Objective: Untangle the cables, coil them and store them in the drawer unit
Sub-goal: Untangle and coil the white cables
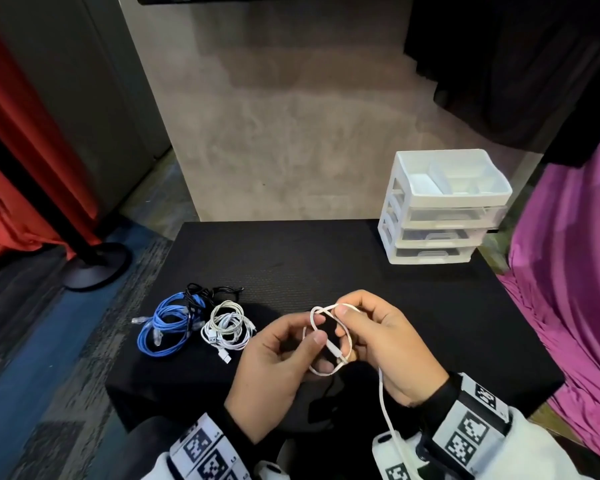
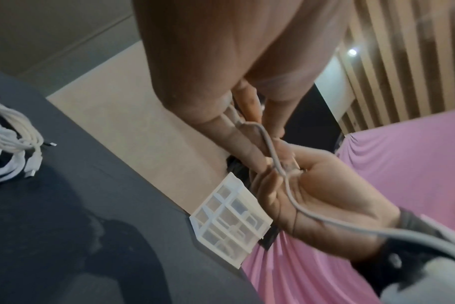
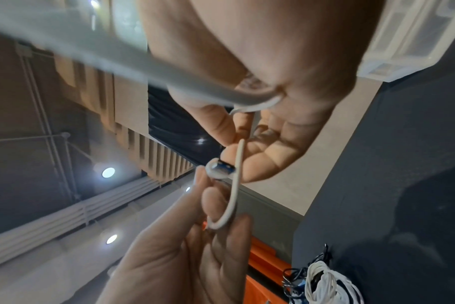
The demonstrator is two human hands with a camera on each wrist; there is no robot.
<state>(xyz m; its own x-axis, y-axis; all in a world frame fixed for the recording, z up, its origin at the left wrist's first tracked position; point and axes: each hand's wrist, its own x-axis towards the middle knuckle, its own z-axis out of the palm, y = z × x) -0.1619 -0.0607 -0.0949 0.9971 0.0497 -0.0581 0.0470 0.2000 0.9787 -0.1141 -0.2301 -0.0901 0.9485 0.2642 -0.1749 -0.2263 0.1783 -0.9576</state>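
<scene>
Both hands hold one white cable (image 1: pixel 326 341) above the black table (image 1: pixel 326 265), bent into a small loop. My left hand (image 1: pixel 278 362) pinches the loop's left side between thumb and fingers. My right hand (image 1: pixel 385 344) grips the loop's top under its thumb, and the cable's tail (image 1: pixel 383 403) runs down past the right wrist. The cable (image 3: pixel 233 197) and its plug (image 3: pixel 222 167) show between the fingers in the right wrist view. The cable (image 2: pixel 281 172) crosses the right palm in the left wrist view. A white drawer unit (image 1: pixel 444 209) stands at the table's far right.
A pile of blue cables (image 1: pixel 167 323), white cables (image 1: pixel 227 327) and black cables (image 1: pixel 208 292) lies on the table's left part. A pink cloth (image 1: pixel 568 271) hangs at the right. A red curtain (image 1: pixel 21 150) and a round stand base (image 1: pixel 94 268) are left of the table.
</scene>
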